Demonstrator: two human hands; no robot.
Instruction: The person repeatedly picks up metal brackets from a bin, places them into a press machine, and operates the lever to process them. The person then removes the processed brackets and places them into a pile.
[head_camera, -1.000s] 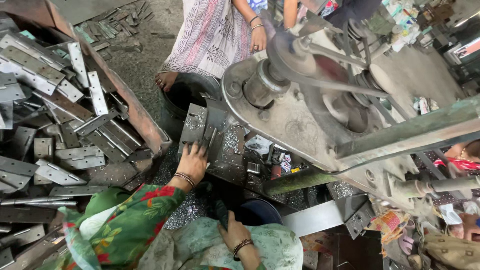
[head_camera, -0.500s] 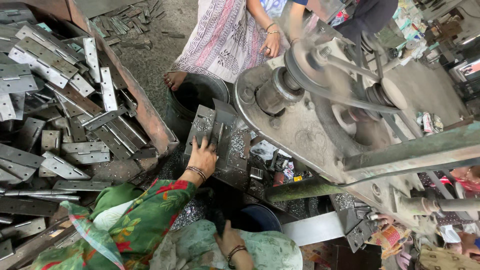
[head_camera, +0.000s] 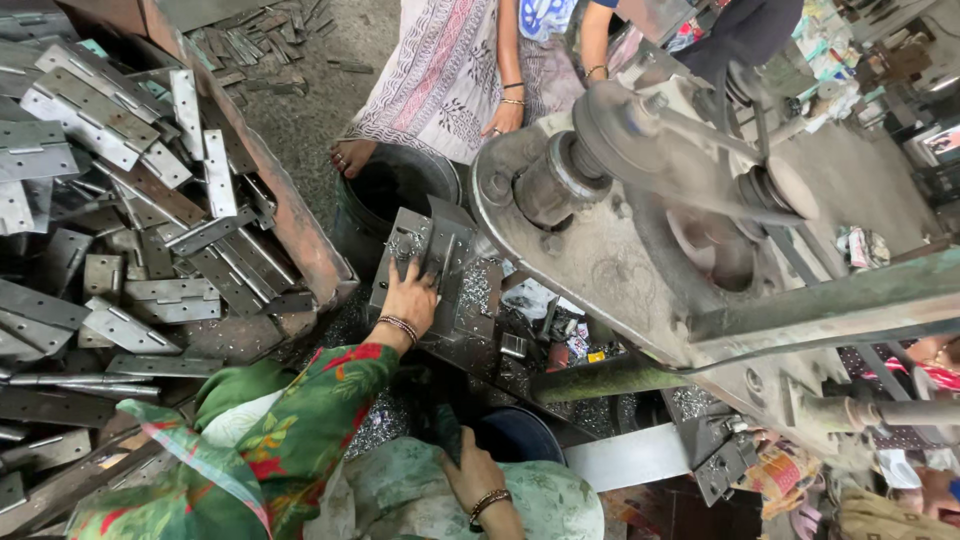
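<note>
Flat grey perforated metal plate (head_camera: 425, 262) sits on the grimy press bed beneath the big belt-driven flywheel (head_camera: 640, 190). Left hand (head_camera: 410, 298) lies spread, fingers apart, pressing it steady. Right hand (head_camera: 472, 478) rests on the lap, grip unclear. Heaped steel hinges (head_camera: 120, 200) fill the rusty bin alongside.

Left hand (head_camera: 412, 295) flat, fingers spread, on a grey metal plate (head_camera: 425, 250) at the press bed, beside the large flywheel machine (head_camera: 640, 200). Right hand (head_camera: 470, 475) rests low on the lap. Rusty bin (head_camera: 300, 230) of grey hinge blanks (head_camera: 120, 130) lies left. Another person's hand (head_camera: 503, 117) hangs above.
</note>
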